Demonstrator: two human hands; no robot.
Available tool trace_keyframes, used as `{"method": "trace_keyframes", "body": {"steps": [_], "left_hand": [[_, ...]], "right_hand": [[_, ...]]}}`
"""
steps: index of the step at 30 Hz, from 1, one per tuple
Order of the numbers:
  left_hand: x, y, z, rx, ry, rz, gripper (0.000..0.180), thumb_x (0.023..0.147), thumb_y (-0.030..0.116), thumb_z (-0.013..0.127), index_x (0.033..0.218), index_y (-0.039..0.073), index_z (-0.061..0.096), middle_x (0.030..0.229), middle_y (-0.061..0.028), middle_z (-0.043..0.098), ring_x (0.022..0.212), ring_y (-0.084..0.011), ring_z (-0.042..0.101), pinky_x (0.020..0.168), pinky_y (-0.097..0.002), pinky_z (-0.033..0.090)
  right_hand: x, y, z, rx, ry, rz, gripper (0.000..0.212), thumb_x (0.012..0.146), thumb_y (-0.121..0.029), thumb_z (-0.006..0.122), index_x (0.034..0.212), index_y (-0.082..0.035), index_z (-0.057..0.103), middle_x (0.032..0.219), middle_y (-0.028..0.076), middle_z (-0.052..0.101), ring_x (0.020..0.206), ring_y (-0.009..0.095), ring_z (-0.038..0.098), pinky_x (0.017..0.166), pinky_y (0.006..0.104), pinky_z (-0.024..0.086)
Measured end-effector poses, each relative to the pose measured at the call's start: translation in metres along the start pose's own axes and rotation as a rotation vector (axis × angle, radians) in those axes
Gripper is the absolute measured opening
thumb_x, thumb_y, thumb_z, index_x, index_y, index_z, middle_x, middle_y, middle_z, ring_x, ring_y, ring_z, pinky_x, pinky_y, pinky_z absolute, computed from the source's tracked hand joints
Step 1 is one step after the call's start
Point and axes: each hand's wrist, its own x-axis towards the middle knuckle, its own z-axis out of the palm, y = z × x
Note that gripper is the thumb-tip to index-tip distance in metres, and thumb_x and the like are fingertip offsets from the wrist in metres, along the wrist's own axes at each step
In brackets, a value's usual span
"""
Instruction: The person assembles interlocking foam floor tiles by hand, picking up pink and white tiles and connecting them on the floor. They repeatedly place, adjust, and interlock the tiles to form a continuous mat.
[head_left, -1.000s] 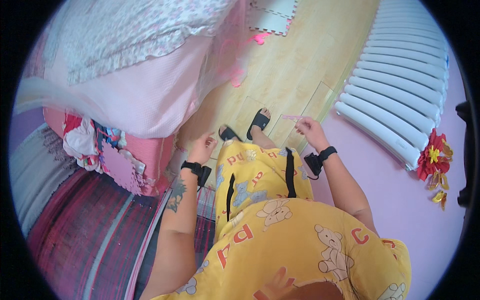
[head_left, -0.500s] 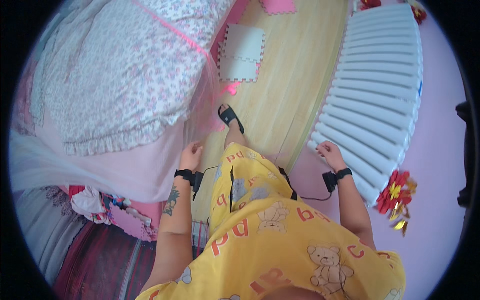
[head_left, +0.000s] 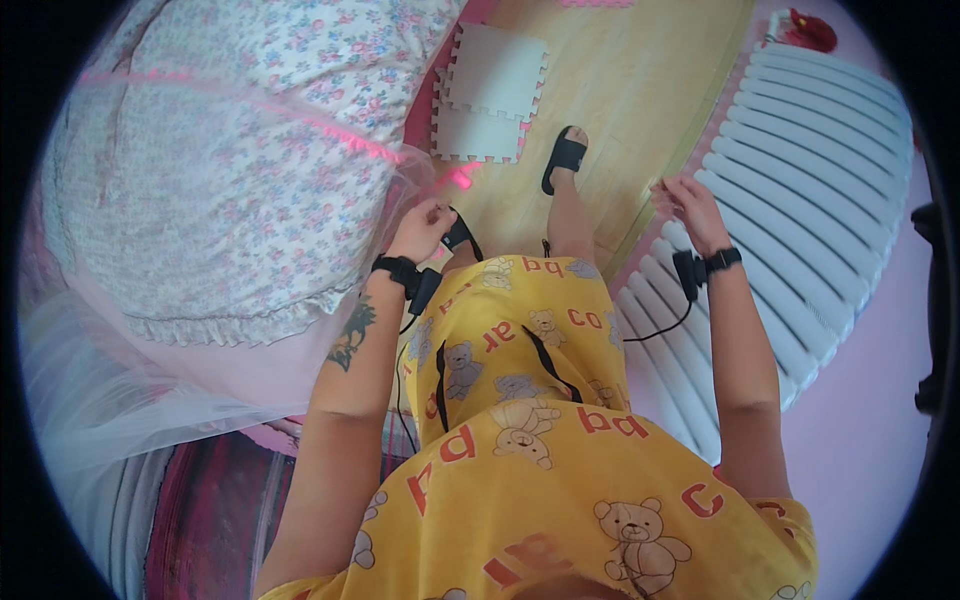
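My left hand (head_left: 422,230) hangs in front of me beside the bed, its fingers loosely bent and nothing visible in it. It is nearest to the sheer bed net (head_left: 395,190) and just above one black slipper (head_left: 457,236); I cannot tell whether it touches the net. On the other side my right hand (head_left: 692,208) is raised over the inner edge of the white radiator (head_left: 800,190), fingers partly spread and empty. Each wrist wears a black strap with a small cabled device, such as the one on the right (head_left: 690,272).
A flowered bedspread (head_left: 230,200) covers the bed at left, with pink trim along the net. Pale foam mats (head_left: 490,75) lie on the wooden floor (head_left: 620,80) ahead. My other slippered foot (head_left: 565,160) is forward. A red flower (head_left: 812,32) sits beyond the radiator.
I have stepped forward, and a second foot now shows ahead. Both hands have risen in the picture, the left one shifting rightward. The radiator now appears further right.
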Motion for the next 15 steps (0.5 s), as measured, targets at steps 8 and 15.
{"method": "trace_keyframes", "body": {"steps": [8, 15], "left_hand": [[0.165, -0.004, 0.025, 0.046, 0.246, -0.164, 0.044, 0.089, 0.013, 0.06, 0.129, -0.002, 0.047, 0.098, -0.0131, 0.065, 0.09, -0.0188, 0.064, 0.077, -0.0285, 0.049], [0.342, -0.116, 0.045, 0.42, 0.491, -0.256, 0.069, 0.076, 0.032, 0.068, 0.132, 0.001, 0.042, 0.117, -0.0246, 0.057, 0.108, -0.0379, 0.056, 0.089, -0.0425, 0.046]], "right_hand": [[0.292, 0.005, 0.023, -0.687, -0.252, -0.145, 0.029, 0.085, -0.029, 0.064, 0.095, -0.003, 0.061, 0.093, 0.012, 0.065, 0.085, 0.022, 0.061, 0.076, 0.0334, 0.048], [0.44, 0.139, 0.031, -0.668, -0.046, -0.188, 0.058, 0.075, -0.04, 0.074, 0.112, 0.002, 0.059, 0.111, 0.02, 0.062, 0.102, 0.032, 0.06, 0.088, 0.0368, 0.047]]}}
